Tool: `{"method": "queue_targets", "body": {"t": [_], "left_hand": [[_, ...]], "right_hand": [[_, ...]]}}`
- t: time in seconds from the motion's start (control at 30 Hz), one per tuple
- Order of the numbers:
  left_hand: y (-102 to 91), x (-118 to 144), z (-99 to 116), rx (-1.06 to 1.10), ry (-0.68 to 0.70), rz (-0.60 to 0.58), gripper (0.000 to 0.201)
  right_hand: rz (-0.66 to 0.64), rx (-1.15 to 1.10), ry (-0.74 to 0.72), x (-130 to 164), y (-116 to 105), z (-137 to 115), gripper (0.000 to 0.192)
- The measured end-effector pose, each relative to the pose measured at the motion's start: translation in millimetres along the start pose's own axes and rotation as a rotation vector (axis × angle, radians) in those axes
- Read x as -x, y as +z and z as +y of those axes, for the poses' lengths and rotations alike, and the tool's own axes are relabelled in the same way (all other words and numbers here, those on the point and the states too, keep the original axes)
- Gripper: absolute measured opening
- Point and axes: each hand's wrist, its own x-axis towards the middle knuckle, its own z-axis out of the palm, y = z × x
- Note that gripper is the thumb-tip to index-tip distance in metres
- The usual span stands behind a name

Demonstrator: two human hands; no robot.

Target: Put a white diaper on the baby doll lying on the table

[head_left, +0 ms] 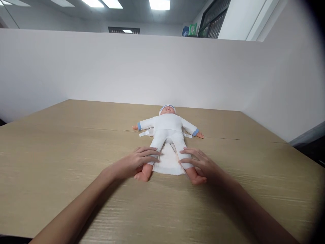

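A baby doll lies on its back, head away from me, in a white suit with blue cuffs and a white printed cap. Its arms and legs are spread. An unfolded white diaper lies beneath it, its front part flat between the legs and its tabs out at both sides of the waist. My left hand lies across the doll's lower leg on the left, fingers spread, tips near the diaper's edge. Over the other lower leg, my right hand rests with fingers outstretched. Both thumbs are mostly hidden.
The doll lies on a wide wood-grain table with a thin seam across it. A white partition rises behind the table's far edge and along the right. Beyond it, a green package shows at the back.
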Motion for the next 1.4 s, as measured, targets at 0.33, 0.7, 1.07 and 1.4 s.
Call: {"method": "queue_targets", "body": {"t": [0.33, 0.7, 1.07, 1.4], "left_hand": [[0.5, -5.4, 24.1, 0.204, -0.324, 0.119, 0.045], [47.7, -29.1, 42.5, -0.199, -0.362, 0.220, 0.045], [12.2, -55.8, 17.0, -0.068, -0.334, 0.435, 0.021], [-42.4, -139.9, -66.7, 0.470, -0.512, 0.493, 0.041]], "right_hand": [[-0.021, -0.194, 0.120, -3.0, -14.6, -8.6, 0.039], [0.064, 0.234, 0.317, -16.7, 30.4, -76.4, 0.060], [0.093, 0.117, 0.456, -46.5, 0.7, -46.1, 0.028], [0.357, -0.387, 0.678, -138.4, -5.0, 47.5, 0.040]]}}
